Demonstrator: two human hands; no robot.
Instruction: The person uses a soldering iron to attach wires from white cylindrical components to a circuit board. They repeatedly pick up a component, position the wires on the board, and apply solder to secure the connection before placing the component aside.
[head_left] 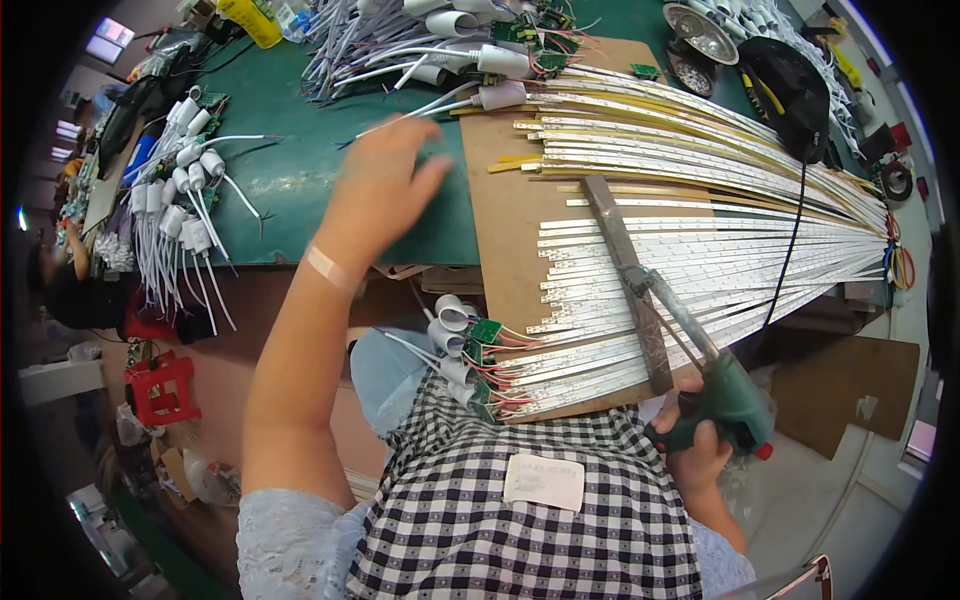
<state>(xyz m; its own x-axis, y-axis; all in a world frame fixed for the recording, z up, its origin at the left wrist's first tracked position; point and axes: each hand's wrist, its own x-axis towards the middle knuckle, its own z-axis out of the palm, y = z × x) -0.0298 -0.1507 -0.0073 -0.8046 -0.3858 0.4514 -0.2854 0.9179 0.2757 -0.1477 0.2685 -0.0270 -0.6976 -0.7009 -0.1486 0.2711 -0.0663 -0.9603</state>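
My left hand [388, 185], slightly blurred, is over the green table top. Its thumb stands apart from the fingers, and it seems to hold nothing. Just past its fingertips lies a white cable with a white lamp cap [500, 95]. My right hand [697, 455] is closed around the green handle of a soldering gun [735, 400], low at the right. The gun's metal barrel points up and left to a dark metal bar [630, 285]. That bar lies across many white LED strips [590, 240] on a brown board [505, 235].
Lamp caps with cables form a pile [340, 50] at the back and a bunch [185, 200] at the left. Green circuit boards with caps [482, 340] hang by the near strip ends. A black cord [790, 240] crosses the strips. Metal dishes [700, 35] stand at the back right.
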